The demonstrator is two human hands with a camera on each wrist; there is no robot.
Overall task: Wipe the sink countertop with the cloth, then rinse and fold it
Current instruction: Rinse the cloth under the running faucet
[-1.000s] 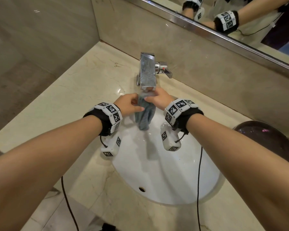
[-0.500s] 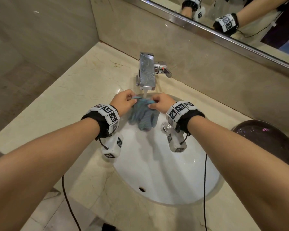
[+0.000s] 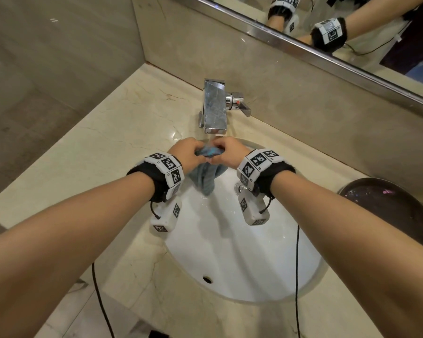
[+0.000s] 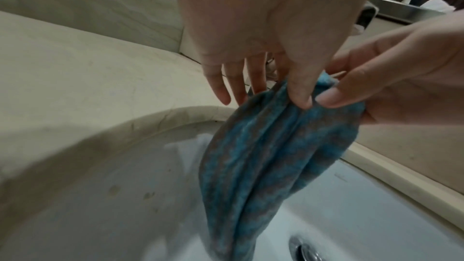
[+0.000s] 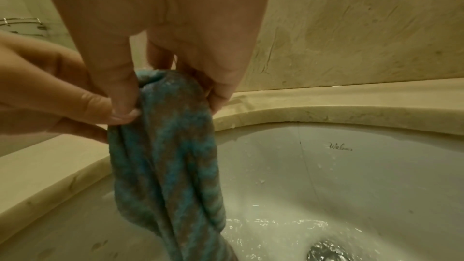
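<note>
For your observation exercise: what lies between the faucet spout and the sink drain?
In the head view, the blue cloth, gripped by the left hand and right hand, hangs between the faucet and the drain.

- A bathroom, shown by the oval white ceramic undermount basin (image 3: 242,259) set into a cream veined marble countertop (image 3: 112,142).
- A square chrome tap (image 3: 215,111) with a side lever stands behind the basin, water running from it.
- A steel-framed wall mirror (image 3: 352,59) hangs above a beige stone backsplash (image 3: 291,93).
- A dark round shape (image 3: 388,206) at the right may be a bin lid; it is cropped.
</note>
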